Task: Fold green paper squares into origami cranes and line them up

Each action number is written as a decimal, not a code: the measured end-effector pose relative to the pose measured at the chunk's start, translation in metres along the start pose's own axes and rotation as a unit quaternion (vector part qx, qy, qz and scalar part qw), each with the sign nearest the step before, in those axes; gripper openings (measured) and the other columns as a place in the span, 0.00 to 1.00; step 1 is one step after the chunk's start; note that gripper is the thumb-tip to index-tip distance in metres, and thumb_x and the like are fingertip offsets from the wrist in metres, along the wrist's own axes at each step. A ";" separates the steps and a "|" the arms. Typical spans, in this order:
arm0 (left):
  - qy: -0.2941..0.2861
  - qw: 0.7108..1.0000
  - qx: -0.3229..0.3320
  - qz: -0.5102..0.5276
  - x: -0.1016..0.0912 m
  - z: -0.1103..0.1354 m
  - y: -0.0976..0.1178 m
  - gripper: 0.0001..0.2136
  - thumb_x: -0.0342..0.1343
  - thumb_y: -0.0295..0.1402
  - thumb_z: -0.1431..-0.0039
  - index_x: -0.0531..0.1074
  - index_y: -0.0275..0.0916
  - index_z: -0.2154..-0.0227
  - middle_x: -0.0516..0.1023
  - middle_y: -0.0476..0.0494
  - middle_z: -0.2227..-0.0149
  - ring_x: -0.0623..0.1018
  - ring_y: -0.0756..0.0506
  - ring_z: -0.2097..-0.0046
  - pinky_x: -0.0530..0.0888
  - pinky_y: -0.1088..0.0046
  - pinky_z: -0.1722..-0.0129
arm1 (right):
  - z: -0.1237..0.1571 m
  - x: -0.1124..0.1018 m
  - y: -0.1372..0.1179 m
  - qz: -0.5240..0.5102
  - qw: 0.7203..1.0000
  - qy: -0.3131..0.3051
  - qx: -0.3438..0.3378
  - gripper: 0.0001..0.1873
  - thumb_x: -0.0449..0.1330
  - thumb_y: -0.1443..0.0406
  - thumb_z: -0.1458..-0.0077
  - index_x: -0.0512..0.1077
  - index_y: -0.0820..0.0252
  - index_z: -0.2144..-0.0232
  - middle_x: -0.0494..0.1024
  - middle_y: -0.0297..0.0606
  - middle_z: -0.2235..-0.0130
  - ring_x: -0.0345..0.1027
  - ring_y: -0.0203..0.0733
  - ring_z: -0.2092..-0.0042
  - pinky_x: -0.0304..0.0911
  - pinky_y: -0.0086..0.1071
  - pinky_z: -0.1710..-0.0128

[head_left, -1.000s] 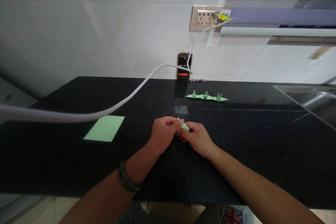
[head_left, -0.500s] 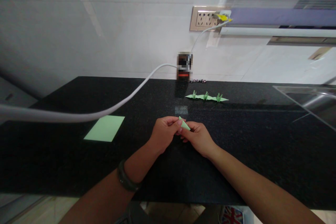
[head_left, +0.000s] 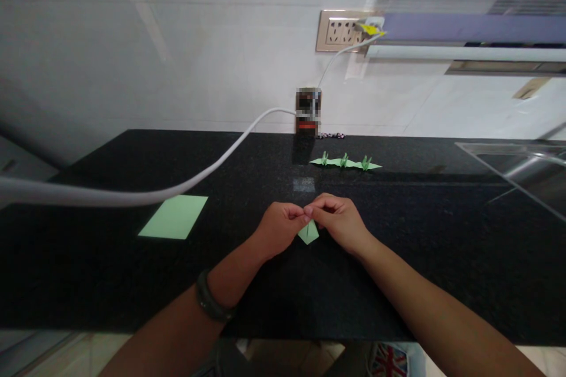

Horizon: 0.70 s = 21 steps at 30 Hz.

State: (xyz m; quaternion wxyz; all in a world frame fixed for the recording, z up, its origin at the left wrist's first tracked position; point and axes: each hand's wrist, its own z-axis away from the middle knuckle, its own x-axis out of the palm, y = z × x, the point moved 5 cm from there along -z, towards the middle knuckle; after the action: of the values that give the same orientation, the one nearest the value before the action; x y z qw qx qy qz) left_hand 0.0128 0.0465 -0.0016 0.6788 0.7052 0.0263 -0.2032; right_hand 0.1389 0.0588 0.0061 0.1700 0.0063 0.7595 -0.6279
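Observation:
A small folded piece of green paper (head_left: 309, 234) is held over the dark countertop, its pointed lower part showing below my fingers. My left hand (head_left: 280, 228) pinches it from the left, thumb and forefinger closed at its upper end. From the right, my right hand (head_left: 339, 219) pinches the same upper end, the fingertips of both hands meeting there. The top of the fold is hidden by the fingers. Beyond my hands stand three small green paper cranes (head_left: 344, 161) in a row. Flat to the left lies green paper (head_left: 174, 218).
A white cable (head_left: 212, 171) arcs across the left side to a blurred device (head_left: 308, 111) against the wall. Behind it is a wall socket (head_left: 338, 32) with a plug. A metal sink (head_left: 530, 171) is set into the black countertop (head_left: 389, 283) at the right.
The folded paper has been turned so its point faces down toward me. My right hand has shifted up to its top edge, beside my left fingertips.

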 end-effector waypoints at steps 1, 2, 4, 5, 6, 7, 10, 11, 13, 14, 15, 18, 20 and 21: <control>0.003 1.000 0.000 -0.004 0.001 0.000 -0.001 0.14 0.51 0.40 0.52 0.73 0.34 0.79 0.67 0.50 0.83 0.62 0.53 0.80 0.58 0.79 0.82 | 0.000 0.000 0.000 -0.002 1.000 0.008 -0.002 0.10 0.58 0.61 0.54 0.72 0.62 0.79 0.69 0.34 0.76 0.60 0.32 0.75 0.56 0.27 0.77; 0.006 1.000 0.000 -0.008 0.001 -0.001 -0.003 0.14 0.51 0.41 0.52 0.73 0.34 0.79 0.67 0.50 0.83 0.63 0.53 0.80 0.58 0.78 0.82 | 0.001 -0.001 0.000 -0.004 1.000 0.015 -0.002 0.10 0.58 0.61 0.54 0.71 0.63 0.80 0.68 0.34 0.76 0.60 0.32 0.75 0.56 0.27 0.77; 0.009 1.000 -0.005 -0.015 0.002 -0.002 -0.006 0.15 0.51 0.42 0.52 0.73 0.34 0.78 0.68 0.49 0.82 0.64 0.53 0.79 0.59 0.78 0.81 | 0.001 -0.002 0.002 -0.012 0.999 0.029 0.004 0.10 0.58 0.61 0.54 0.70 0.63 0.80 0.67 0.33 0.78 0.59 0.32 0.76 0.56 0.27 0.77; 0.008 1.000 -0.007 -0.018 0.003 -0.002 -0.007 0.15 0.51 0.42 0.52 0.73 0.34 0.77 0.69 0.48 0.82 0.65 0.52 0.79 0.60 0.78 0.81 | 0.001 -0.002 0.003 -0.017 0.999 0.035 0.009 0.11 0.58 0.61 0.54 0.69 0.63 0.80 0.67 0.33 0.78 0.58 0.31 0.76 0.55 0.26 0.78; 0.008 1.000 -0.008 -0.020 0.003 -0.003 -0.008 0.15 0.51 0.42 0.52 0.73 0.34 0.77 0.69 0.48 0.82 0.65 0.52 0.79 0.60 0.78 0.81 | 0.001 -0.002 0.005 -0.023 0.999 0.040 0.013 0.11 0.59 0.60 0.54 0.69 0.63 0.79 0.67 0.33 0.79 0.58 0.31 0.77 0.55 0.26 0.78; 0.008 1.000 -0.006 -0.022 0.003 -0.003 -0.007 0.15 0.50 0.42 0.51 0.73 0.34 0.78 0.69 0.49 0.82 0.65 0.52 0.79 0.60 0.78 0.81 | 0.001 -0.002 0.006 -0.028 0.999 0.042 0.018 0.11 0.59 0.60 0.55 0.68 0.63 0.79 0.67 0.32 0.79 0.57 0.31 0.77 0.54 0.26 0.79; 0.014 0.999 0.008 -0.028 0.002 -0.001 -0.002 0.14 0.51 0.40 0.51 0.72 0.34 0.79 0.68 0.49 0.83 0.64 0.53 0.79 0.60 0.78 0.81 | 0.002 0.000 0.007 -0.044 0.998 0.045 0.024 0.11 0.59 0.59 0.55 0.68 0.63 0.79 0.67 0.32 0.79 0.57 0.31 0.78 0.54 0.26 0.79; 0.016 0.999 0.011 -0.028 0.002 -0.001 -0.001 0.13 0.51 0.39 0.52 0.72 0.35 0.80 0.67 0.50 0.83 0.64 0.53 0.80 0.60 0.78 0.81 | 0.002 0.001 0.007 -0.048 0.998 0.044 0.025 0.11 0.59 0.59 0.55 0.68 0.63 0.79 0.67 0.32 0.79 0.57 0.31 0.78 0.54 0.26 0.79; 0.008 1.000 0.012 -0.002 0.003 0.000 0.002 0.10 0.52 0.37 0.52 0.72 0.35 0.79 0.69 0.50 0.82 0.67 0.52 0.78 0.63 0.77 0.78 | 0.002 0.001 0.007 -0.057 0.997 0.048 0.030 0.12 0.59 0.59 0.55 0.68 0.63 0.79 0.68 0.32 0.80 0.57 0.31 0.78 0.54 0.26 0.79; -0.002 1.000 0.009 0.024 0.004 0.000 0.003 0.08 0.53 0.35 0.53 0.72 0.35 0.78 0.71 0.49 0.80 0.70 0.51 0.76 0.66 0.76 0.76 | 0.002 0.000 0.006 -0.061 0.996 0.052 0.035 0.12 0.59 0.59 0.55 0.67 0.63 0.79 0.67 0.32 0.80 0.57 0.30 0.79 0.53 0.26 0.80; -0.014 0.998 0.004 0.055 0.006 0.000 0.003 0.07 0.54 0.33 0.54 0.73 0.35 0.76 0.73 0.48 0.79 0.72 0.50 0.74 0.68 0.75 0.72 | 0.002 0.000 0.006 -0.066 0.995 0.058 0.040 0.12 0.59 0.59 0.55 0.67 0.63 0.79 0.67 0.32 0.81 0.56 0.30 0.79 0.53 0.26 0.80; -0.036 0.991 -0.015 0.127 0.008 0.000 0.000 0.07 0.56 0.31 0.56 0.73 0.35 0.72 0.76 0.44 0.74 0.75 0.47 0.68 0.70 0.71 0.66 | 0.001 -0.004 0.007 -0.079 0.993 0.077 0.045 0.12 0.59 0.58 0.55 0.66 0.63 0.80 0.66 0.31 0.82 0.54 0.30 0.81 0.51 0.25 0.82; -0.032 0.990 -0.032 0.132 0.007 0.000 -0.002 0.08 0.57 0.33 0.56 0.74 0.34 0.72 0.77 0.43 0.73 0.75 0.47 0.71 0.70 0.71 0.68 | 0.001 -0.006 0.007 -0.079 0.992 0.085 0.039 0.13 0.58 0.58 0.55 0.66 0.63 0.80 0.65 0.30 0.82 0.54 0.30 0.80 0.51 0.25 0.81; -0.028 0.991 -0.038 0.127 0.006 0.000 -0.002 0.08 0.57 0.34 0.56 0.74 0.34 0.73 0.77 0.42 0.74 0.75 0.48 0.72 0.70 0.72 0.70 | 0.001 -0.006 0.007 -0.077 0.993 0.087 0.036 0.13 0.58 0.58 0.55 0.66 0.62 0.80 0.65 0.30 0.82 0.55 0.30 0.80 0.51 0.25 0.81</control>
State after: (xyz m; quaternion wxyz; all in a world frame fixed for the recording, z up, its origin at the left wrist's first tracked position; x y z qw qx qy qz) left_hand 0.0176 0.0452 -0.0060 0.7261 0.6704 -0.0748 -0.1336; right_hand 0.1463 0.0609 0.0008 0.0543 0.0086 0.7466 -0.6630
